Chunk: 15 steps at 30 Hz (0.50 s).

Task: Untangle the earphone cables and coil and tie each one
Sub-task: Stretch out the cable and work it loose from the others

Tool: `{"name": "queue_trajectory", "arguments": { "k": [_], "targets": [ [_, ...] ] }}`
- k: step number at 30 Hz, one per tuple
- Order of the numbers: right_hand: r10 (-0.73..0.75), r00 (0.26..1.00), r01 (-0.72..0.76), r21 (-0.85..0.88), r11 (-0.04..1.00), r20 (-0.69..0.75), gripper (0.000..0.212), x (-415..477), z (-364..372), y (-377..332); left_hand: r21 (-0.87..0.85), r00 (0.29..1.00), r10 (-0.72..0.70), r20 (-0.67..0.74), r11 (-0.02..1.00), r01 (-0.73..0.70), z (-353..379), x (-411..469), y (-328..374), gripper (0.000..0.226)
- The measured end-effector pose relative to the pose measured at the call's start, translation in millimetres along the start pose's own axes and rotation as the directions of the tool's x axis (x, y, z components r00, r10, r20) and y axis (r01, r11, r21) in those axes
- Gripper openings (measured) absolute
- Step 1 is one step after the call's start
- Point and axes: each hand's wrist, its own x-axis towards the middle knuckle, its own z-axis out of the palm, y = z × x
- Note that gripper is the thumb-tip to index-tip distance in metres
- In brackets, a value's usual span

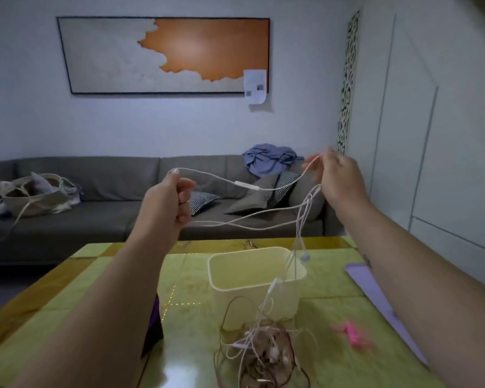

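white earphone cable stretched between both grips

left grip [168, 203] pinches one end of the white earphone cable [247, 184]; right grip [339, 177] pinches the other, both raised above the table [95, 317]. loose strands hang past the right rim of the cream bin [241, 275] to the tangled cable pile [261, 357] near the table's front edge.

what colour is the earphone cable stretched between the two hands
The cable is white, as is its inline remote; clearest in the head view.
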Motion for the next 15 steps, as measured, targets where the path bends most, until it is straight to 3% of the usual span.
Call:
{"name": "queue_trajectory", "arguments": {
  "k": [3,6,10,13,15],
  "targets": [
    [-0.017,0.999,0.019,0.043,0.999,-0.045,0.048,11,-1,-12,0.066,0.995,0.086,-0.045,0.994,-0.083,1,4,1,0.036],
    [0.124,0.992,-0.115,0.198,0.973,-0.033,0.05,24,-1,-13,0.068,0.983,0.152,-0.102,0.987,-0.145,1,11,6,0.032],
    [0.338,0.936,-0.338,0.521,0.784,0.099,0.049,41,-3,-34,0.157,0.949,0.288,-0.124,0.95,-0.268,9,17,32,0.029],
    [0.294,0.936,-0.344,0.678,0.649,0.194,0.048,40,-4,-51,0.24,0.91,0.394,-0.127,0.903,-0.357,19,18,49,0.029],
    [0.245,0.938,-0.348,0.683,0.643,0.247,0.048,32,-1,-51,0.278,0.902,0.414,-0.121,0.887,-0.369,20,17,47,0.029]
  ]
}}
